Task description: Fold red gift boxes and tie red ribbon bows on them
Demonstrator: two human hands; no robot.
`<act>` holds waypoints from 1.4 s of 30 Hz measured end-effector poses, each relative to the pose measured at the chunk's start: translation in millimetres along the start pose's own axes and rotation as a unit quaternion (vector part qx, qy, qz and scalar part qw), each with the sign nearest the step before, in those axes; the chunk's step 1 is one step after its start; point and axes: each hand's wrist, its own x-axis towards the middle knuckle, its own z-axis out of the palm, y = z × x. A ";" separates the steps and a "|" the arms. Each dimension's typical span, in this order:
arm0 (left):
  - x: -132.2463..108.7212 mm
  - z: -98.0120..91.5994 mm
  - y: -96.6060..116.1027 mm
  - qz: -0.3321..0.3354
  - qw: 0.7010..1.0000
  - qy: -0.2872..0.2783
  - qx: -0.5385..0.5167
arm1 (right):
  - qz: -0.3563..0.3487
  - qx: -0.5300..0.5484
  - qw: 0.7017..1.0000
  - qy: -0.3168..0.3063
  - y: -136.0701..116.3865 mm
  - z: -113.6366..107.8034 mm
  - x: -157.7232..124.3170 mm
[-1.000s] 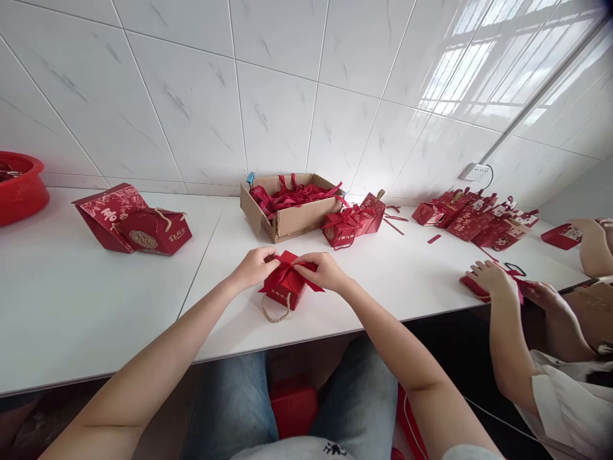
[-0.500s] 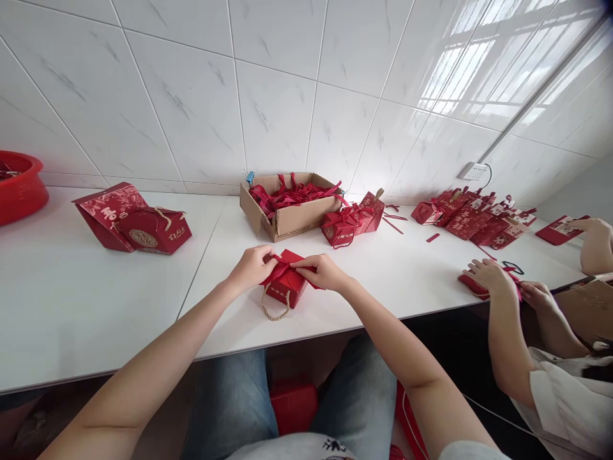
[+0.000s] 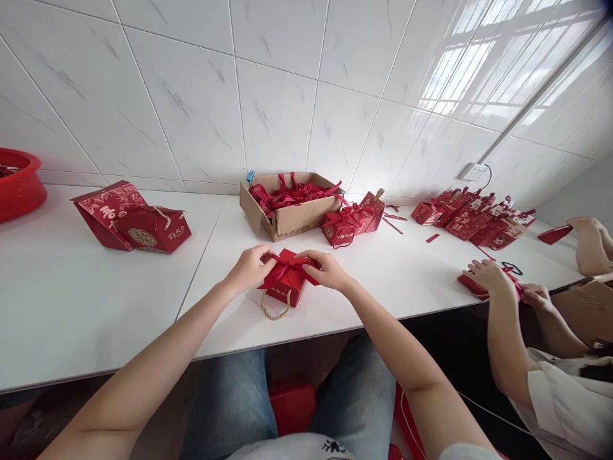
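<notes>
On the white table in front of me lies a small red gift box (image 3: 282, 296) with a twisted gold cord handle (image 3: 276, 315) hanging towards me. A dark red ribbon (image 3: 288, 264) crosses its top, tied in a bow at the middle. My left hand (image 3: 252, 266) pinches the bow's left side between thumb and fingers. On the opposite side, my right hand (image 3: 324, 269) is closed on the ribbon's right loop. The fingertips partly cover the ribbon ends.
Behind the gift box stands a cardboard box (image 3: 306, 221) of loose ribbons, beside bow-tied boxes (image 3: 342, 229). More red boxes (image 3: 154, 231) and a red basin (image 3: 22, 191) are at left. At right, co-workers' hands (image 3: 488, 276) handle red boxes near a group of boxes (image 3: 467, 217).
My hands have drawn slightly apart, and the bow is spread wider across the gift box. At the far right, a co-worker's red box has tilted.
</notes>
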 end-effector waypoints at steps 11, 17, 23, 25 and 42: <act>-0.9 0.3 -9.5 0.015 0.999 0.007 -0.040 | 0.076 0.193 0.974 0.092 11.4 -5.1 8.7; 0.7 4.4 -6.9 0.006 0.999 0.015 -0.051 | 0.069 0.160 0.979 0.108 16.7 -2.1 12.4; -2.0 1.1 -0.3 0.021 0.998 -0.036 -0.050 | 0.049 0.055 0.979 0.189 15.3 -0.8 4.6; -3.1 -2.7 -1.0 0.016 0.997 -0.049 -0.058 | 0.081 0.051 0.969 0.230 14.8 -1.2 -7.2; 32.0 13.5 24.3 0.071 0.990 -0.116 0.044 | 0.006 0.042 0.979 0.198 -5.2 42.4 -59.4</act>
